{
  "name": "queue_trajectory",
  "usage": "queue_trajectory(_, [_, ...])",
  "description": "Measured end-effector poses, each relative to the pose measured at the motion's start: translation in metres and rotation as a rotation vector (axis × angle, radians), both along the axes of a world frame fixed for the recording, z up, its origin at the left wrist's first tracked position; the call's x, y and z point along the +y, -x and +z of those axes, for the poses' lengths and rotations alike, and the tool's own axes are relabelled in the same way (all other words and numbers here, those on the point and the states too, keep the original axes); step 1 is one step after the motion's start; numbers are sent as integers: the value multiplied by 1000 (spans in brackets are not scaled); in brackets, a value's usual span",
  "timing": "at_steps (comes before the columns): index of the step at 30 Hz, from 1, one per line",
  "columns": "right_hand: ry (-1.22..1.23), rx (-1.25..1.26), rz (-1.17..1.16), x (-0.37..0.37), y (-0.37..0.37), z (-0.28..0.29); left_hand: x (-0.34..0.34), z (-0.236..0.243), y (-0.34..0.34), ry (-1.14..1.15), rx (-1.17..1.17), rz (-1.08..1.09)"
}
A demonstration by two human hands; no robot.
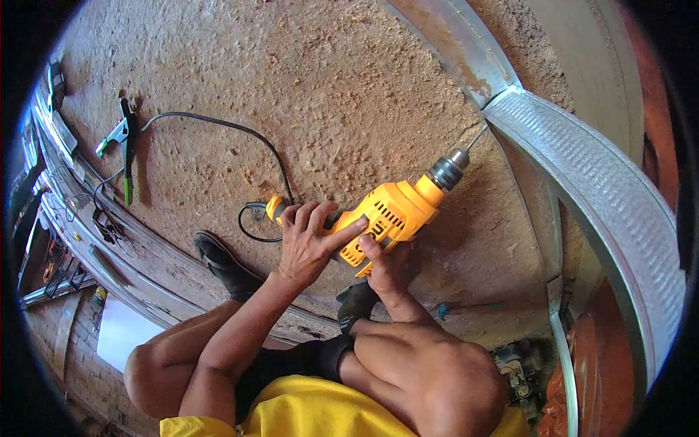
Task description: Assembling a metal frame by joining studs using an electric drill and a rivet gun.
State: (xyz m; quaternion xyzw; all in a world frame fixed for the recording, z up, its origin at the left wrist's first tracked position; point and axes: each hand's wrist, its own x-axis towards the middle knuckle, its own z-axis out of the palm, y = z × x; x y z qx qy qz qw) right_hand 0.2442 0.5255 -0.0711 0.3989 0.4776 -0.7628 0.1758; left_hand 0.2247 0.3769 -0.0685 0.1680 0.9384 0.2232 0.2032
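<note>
A yellow corded drill [397,215] lies across my two hands, its chuck and bit pointing up to the right. The bit's tip is at the edge of a curved silver metal channel [575,175], near where it meets a second, rust-marked metal piece [466,51]; I cannot tell whether it touches. My left hand [309,240] is closed round the drill's rear handle and body, index finger stretched along the casing. My right hand [386,273] grips the underside of the drill's body, thumb up against its side. The black power cord loops behind the handle.
Locking pliers [125,142] lie on the dusty ground [233,73] at the upper left, beside the cord. Metal strips [109,266] and a white sheet [127,331] are along the left. My bent knees and dark shoes are below. A reddish sheet [604,328] lies at the lower right.
</note>
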Motion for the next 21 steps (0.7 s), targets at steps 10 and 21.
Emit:
queue_trajectory(10, [14,-8,49,3,-7,-6,-3,-1,-6,81,-41,-68])
queue_trajectory(21, [58,3,13,9,10,-1,6,-3,2,60,30,-27])
